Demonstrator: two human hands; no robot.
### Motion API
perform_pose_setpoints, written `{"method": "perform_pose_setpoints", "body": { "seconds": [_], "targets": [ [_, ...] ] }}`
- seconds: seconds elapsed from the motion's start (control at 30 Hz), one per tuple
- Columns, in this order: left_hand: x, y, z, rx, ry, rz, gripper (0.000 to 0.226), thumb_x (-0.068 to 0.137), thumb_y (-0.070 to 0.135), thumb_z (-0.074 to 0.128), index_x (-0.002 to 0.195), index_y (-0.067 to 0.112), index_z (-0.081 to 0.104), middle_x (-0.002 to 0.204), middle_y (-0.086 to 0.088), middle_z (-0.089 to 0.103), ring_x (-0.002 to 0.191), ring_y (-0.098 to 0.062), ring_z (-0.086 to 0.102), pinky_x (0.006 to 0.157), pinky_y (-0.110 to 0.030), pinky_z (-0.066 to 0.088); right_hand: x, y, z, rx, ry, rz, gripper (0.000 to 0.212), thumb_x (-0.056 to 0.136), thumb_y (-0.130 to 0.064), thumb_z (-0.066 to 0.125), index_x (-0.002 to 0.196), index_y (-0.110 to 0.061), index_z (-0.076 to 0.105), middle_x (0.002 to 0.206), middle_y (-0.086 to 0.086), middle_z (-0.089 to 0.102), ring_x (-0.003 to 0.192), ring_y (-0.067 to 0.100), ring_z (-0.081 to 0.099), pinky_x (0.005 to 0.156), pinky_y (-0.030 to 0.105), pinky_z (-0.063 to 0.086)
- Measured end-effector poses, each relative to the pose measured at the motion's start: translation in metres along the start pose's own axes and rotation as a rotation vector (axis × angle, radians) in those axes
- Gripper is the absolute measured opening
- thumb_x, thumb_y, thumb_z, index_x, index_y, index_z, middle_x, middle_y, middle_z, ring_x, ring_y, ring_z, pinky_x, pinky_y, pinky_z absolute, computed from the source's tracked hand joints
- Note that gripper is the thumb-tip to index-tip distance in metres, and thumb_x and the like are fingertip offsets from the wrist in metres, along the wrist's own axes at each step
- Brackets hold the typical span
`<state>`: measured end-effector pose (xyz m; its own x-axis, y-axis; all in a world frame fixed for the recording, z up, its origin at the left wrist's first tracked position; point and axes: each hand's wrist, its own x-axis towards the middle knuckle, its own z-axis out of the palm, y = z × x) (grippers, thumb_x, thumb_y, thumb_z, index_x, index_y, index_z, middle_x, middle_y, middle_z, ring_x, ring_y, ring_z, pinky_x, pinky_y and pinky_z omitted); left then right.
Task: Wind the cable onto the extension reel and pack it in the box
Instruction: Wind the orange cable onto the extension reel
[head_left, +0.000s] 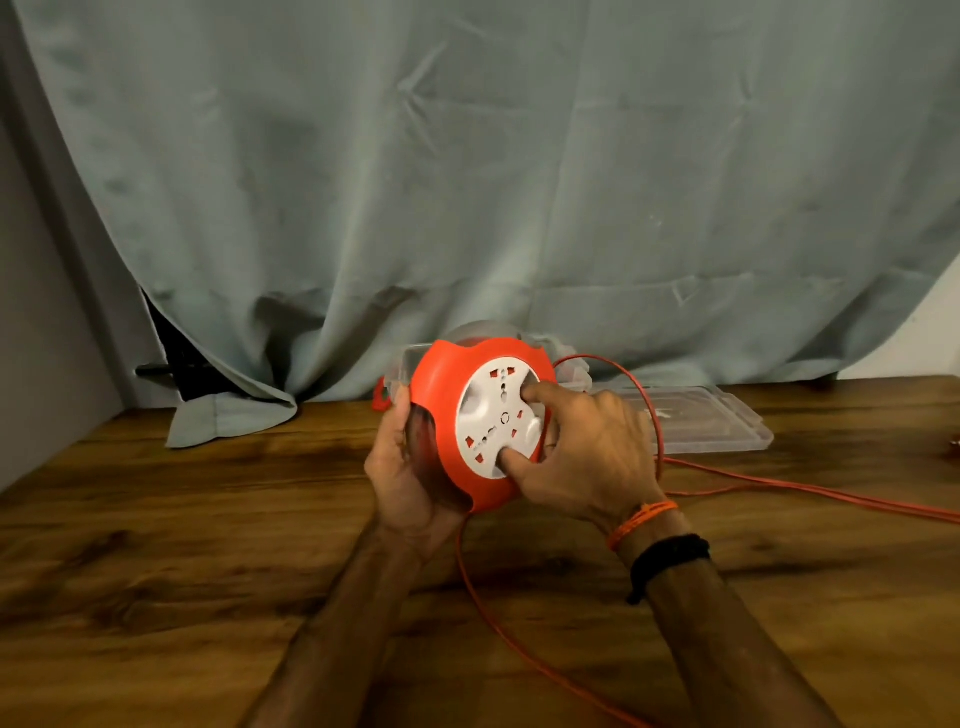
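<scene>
The left hand cups the orange housing of the extension reel from the side, its fingers curled closed around the rim, holding the reel raised above the wooden counter. The right hand presses its thumb and forefinger, spread part-way, into the recesses of the reel's white socket face. The orange cable hangs from below the reel and trails across the counter; the clear plastic box stands just behind the reel, its lid lying flat beside it, with open counter in front.
</scene>
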<state>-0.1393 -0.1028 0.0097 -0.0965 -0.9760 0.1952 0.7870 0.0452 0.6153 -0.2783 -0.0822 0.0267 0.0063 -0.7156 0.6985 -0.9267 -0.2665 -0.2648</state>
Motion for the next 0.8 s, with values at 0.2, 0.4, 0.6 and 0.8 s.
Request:
{"method": "perform_pose_setpoints", "body": {
  "seconds": [0.2,0.4,0.6,0.8],
  "targets": [
    [-0.03,0.009,0.038,0.035,0.038,0.247,0.029,0.106,0.005,0.03,0.106,0.009,0.058,0.039,0.02,0.06,0.041,0.014,0.057,0.045,-0.003,0.042,-0.002,-0.041,0.017,0.655,0.017,0.555,0.066,0.067,-0.066,0.069,0.049,-0.003,0.06,0.047,0.001,0.062,0.05,0.015,0.062,0.058,0.039,0.055],
    [-0.008,0.004,0.02,0.063,0.118,0.209,0.036,0.106,0.025,0.034,0.096,0.009,0.065,0.062,0.002,0.075,0.057,-0.005,0.072,0.057,-0.021,0.06,-0.003,-0.03,0.021,0.636,-0.006,0.465,0.069,0.074,-0.065,0.066,0.035,-0.014,0.04,0.034,-0.01,0.047,0.04,0.005,0.05,0.051,0.028,0.045],
    [-0.001,0.005,0.003,-0.056,-0.037,-0.019,0.066,0.1,0.054,0.027,0.118,0.01,0.073,0.118,-0.018,0.072,0.108,-0.033,0.071,0.085,-0.045,0.059,0.007,-0.002,0.005,0.256,0.089,0.069,0.038,0.067,-0.064,0.066,0.068,-0.025,0.065,0.04,-0.013,0.044,0.046,0.005,0.05,0.053,0.022,0.04],
    [0.001,0.003,0.0,-0.078,-0.088,-0.045,0.069,0.097,0.059,0.028,0.127,0.01,0.066,0.125,-0.019,0.069,0.113,-0.037,0.067,0.091,-0.051,0.056,0.007,0.008,-0.001,0.106,-0.083,-0.062,0.057,0.066,-0.06,0.064,0.115,-0.033,0.055,0.059,-0.017,0.05,0.068,0.016,0.061,0.071,0.032,0.052]
  ]
}}
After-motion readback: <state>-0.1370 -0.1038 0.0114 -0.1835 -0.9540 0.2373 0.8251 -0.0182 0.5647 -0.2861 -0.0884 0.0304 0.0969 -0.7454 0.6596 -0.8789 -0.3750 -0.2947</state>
